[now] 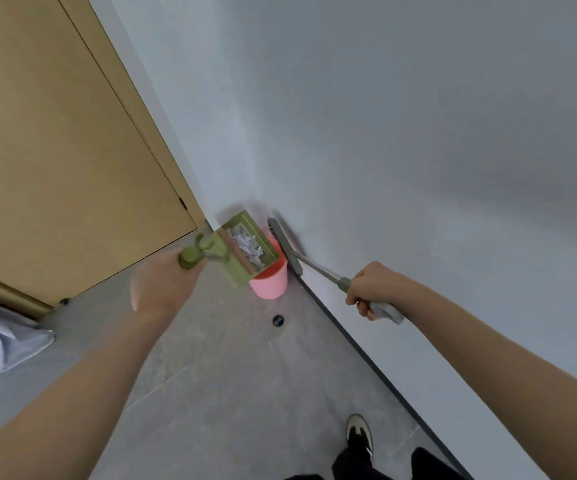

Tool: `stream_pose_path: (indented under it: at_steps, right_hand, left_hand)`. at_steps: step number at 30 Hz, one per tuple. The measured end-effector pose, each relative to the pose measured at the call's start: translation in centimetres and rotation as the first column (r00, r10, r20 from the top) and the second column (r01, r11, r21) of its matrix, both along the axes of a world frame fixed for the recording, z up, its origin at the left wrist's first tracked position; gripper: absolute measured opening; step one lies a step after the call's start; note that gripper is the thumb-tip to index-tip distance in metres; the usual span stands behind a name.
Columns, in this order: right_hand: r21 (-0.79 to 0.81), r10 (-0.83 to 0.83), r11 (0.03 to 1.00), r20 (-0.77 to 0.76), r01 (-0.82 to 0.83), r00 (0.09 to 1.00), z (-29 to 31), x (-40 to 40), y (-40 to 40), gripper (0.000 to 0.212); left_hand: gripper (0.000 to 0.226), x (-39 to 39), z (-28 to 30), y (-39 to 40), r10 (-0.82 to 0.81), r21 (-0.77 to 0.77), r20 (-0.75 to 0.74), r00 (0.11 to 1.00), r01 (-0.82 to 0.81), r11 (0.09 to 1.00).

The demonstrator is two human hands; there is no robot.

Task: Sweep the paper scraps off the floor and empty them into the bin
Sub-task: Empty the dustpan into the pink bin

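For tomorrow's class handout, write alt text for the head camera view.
A person's left hand holds a green dustpan full of paper scraps over a pink bin by a white wall, while the right hand grips a grey broom beside it.

One green dustpan (245, 249), one pink bin (269, 284) and one broom (285, 245) sit mid-frame. Two hands show: left hand (162, 284), right hand (372, 289). One shoe (359, 433) is at lower right.

Both arms (470, 341) are bare to the elbow, no sleeves showing. Black trousers (356, 465) below, and a black shoe (359, 433) with a pale toe cap and white stripes.
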State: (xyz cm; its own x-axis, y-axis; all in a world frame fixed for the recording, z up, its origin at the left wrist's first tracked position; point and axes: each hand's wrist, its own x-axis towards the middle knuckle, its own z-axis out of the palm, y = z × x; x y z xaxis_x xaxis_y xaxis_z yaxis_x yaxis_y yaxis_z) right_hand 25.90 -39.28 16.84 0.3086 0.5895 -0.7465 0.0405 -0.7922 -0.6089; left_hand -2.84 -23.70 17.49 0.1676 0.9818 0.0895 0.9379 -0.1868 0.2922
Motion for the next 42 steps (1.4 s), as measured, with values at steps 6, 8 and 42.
stream_pose_path:
  at_steps: [6,8,42]
  right_hand:
    - [-0.026,0.042,0.999,-0.055,-0.044,0.998,-1.3,4.3,3.6,0.016]
    - [-0.032,0.065,0.997,-0.048,-0.067,0.997,-1.8,4.9,4.0,0.012]
    - [-0.05,0.023,0.998,-0.108,-0.028,0.994,-2.9,6.5,7.8,0.014]
  left_hand:
    - [0.046,4.6,-0.2,0.6,-0.023,0.022,-0.168,0.985,0.027,0.999]
    - [0.046,5.4,-0.6,0.7,-0.058,0.024,-0.206,0.977,0.064,0.998]
    - [0.04,10.3,-6.5,6.8,-0.42,0.088,-0.417,0.806,0.496,0.864]
